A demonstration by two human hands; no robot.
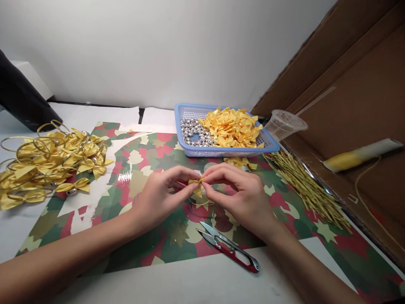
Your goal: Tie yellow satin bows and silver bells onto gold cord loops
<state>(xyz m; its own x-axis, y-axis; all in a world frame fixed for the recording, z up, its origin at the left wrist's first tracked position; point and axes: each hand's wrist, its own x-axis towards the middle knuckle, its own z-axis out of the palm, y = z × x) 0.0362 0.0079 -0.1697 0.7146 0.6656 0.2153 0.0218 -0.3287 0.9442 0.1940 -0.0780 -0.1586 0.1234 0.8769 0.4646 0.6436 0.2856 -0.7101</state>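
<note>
Both hands meet over the middle of the patterned sheet, fingertips almost touching. Between the thumb and fingers of my left hand (pixel 161 190) is a small yellow ribbon bow (pixel 198 191). My right hand (pixel 242 194) pinches the same bow from the other side, its fingertips partly hiding it. A thin gold cord loop (pixel 199 204) hangs below the bow. Just under the hands lie red-handled thread snips (pixel 229 247), blades apart and pointing up and left.
A blue basket (pixel 226 150) at the back holds yellow ribbon pieces (pixel 234 126) and silver bells (pixel 196 133). Finished bows with gold loops (pixel 53 160) pile up left. Gold cords (pixel 310 190) lie right, near a plastic cup (pixel 286 123) and a cardboard wall (pixel 357 84).
</note>
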